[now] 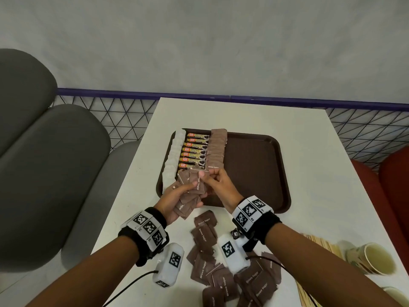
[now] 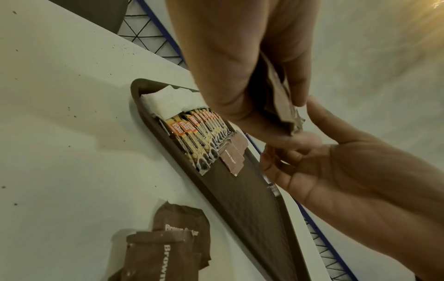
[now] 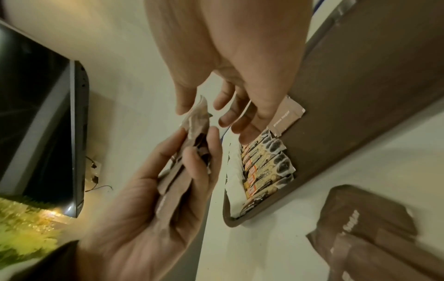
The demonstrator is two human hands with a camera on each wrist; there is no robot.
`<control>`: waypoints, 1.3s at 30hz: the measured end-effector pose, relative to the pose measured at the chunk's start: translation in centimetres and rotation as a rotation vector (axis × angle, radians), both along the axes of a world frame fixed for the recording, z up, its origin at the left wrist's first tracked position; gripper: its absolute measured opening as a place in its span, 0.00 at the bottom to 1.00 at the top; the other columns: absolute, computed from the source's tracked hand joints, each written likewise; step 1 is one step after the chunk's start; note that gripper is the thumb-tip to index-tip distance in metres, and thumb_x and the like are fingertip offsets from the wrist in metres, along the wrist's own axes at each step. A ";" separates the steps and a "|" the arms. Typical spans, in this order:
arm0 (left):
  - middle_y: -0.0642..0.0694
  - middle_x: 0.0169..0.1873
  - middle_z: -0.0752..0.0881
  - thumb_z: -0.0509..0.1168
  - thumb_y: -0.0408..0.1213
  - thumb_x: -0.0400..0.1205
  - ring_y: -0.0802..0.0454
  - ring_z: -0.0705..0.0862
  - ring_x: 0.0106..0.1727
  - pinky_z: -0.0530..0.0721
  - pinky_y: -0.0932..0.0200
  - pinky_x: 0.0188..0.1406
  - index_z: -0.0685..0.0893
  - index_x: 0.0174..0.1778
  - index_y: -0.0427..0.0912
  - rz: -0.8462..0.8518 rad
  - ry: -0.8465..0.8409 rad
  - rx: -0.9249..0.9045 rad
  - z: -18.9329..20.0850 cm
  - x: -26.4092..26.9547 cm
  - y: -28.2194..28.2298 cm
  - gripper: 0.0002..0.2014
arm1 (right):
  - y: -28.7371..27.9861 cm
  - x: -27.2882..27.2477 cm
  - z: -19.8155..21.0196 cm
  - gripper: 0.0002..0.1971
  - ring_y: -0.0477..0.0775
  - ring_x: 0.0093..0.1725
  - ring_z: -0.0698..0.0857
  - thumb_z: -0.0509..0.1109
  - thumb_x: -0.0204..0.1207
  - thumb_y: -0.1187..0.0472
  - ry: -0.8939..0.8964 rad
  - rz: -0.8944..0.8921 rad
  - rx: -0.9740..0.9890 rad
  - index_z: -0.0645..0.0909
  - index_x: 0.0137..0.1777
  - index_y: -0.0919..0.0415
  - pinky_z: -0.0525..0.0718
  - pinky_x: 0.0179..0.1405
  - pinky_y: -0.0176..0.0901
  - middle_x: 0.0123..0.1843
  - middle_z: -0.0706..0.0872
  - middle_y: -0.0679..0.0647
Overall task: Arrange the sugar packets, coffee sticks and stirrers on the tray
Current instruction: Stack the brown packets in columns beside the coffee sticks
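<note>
The brown tray point(image 1: 254, 173) carries a column of white sugar packets point(image 1: 174, 156), a row of coffee sticks point(image 1: 195, 151) and a column of brown sugar packets point(image 1: 217, 149). Over the tray's near left corner my left hand point(image 1: 174, 196) grips a fanned stack of brown sugar packets point(image 1: 190, 196). My right hand point(image 1: 218, 180) pinches the top edge of one packet point(image 1: 200, 180) in that stack between thumb and fingers. In the right wrist view the packet point(image 3: 198, 112) sits at my right thumb tip. Wooden stirrers point(image 1: 321, 242) lie on the table at the right.
Several loose brown sugar packets point(image 1: 221, 262) lie scattered on the white table point(image 1: 309, 151) near my wrists. Paper cups point(image 1: 374, 260) stand at the near right edge. Grey seats point(image 1: 44, 173) are at the left, red seats point(image 1: 387, 185) at the right. The tray's right half is bare.
</note>
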State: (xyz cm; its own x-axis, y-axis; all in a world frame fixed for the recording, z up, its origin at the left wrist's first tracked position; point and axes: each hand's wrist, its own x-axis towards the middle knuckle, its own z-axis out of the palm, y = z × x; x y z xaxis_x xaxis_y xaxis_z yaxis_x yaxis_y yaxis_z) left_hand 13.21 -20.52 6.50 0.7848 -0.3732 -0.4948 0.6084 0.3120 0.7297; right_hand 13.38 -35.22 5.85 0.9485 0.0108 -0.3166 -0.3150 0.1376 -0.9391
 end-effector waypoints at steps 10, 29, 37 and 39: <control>0.37 0.50 0.88 0.61 0.38 0.82 0.47 0.89 0.43 0.88 0.57 0.38 0.83 0.62 0.41 0.028 -0.032 -0.074 -0.5 0.3 0.4 0.14 | -0.7 -0.3 -0.3 0.05 0.45 0.30 0.84 0.66 0.77 0.70 -0.031 0.046 0.073 0.74 0.43 0.61 0.85 0.34 0.34 0.36 0.82 0.55; 0.37 0.49 0.88 0.63 0.31 0.81 0.45 0.89 0.44 0.89 0.51 0.40 0.81 0.61 0.41 0.111 -0.025 0.020 -1.8 0.7 1.9 0.13 | -3.1 1.4 -1.4 0.06 0.46 0.37 0.83 0.69 0.75 0.69 0.040 0.011 -0.177 0.79 0.43 0.58 0.77 0.30 0.33 0.41 0.86 0.55; 0.38 0.54 0.86 0.58 0.34 0.82 0.44 0.87 0.50 0.89 0.53 0.42 0.79 0.63 0.43 0.149 0.040 -0.036 -2.1 1.0 4.2 0.14 | -5.5 6.1 -4.0 0.04 0.51 0.41 0.80 0.73 0.72 0.65 0.171 -0.215 -0.526 0.82 0.45 0.61 0.73 0.41 0.38 0.44 0.81 0.56; 0.38 0.54 0.86 0.61 0.34 0.79 0.43 0.87 0.50 0.89 0.53 0.45 0.80 0.61 0.43 0.140 0.041 -0.047 -2.1 0.9 4.6 0.15 | -5.1 6.6 -4.6 0.09 0.53 0.49 0.79 0.73 0.72 0.64 0.211 -0.172 -0.588 0.84 0.52 0.64 0.71 0.48 0.36 0.46 0.81 0.55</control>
State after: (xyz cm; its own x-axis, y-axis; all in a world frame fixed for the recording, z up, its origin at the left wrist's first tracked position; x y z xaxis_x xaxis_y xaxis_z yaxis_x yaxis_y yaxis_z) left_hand 14.13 -15.93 4.36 0.8103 -0.2849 -0.5122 0.5856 0.4293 0.6876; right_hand 19.93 -40.34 1.24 0.8382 -0.3676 -0.4030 -0.5201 -0.3163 -0.7934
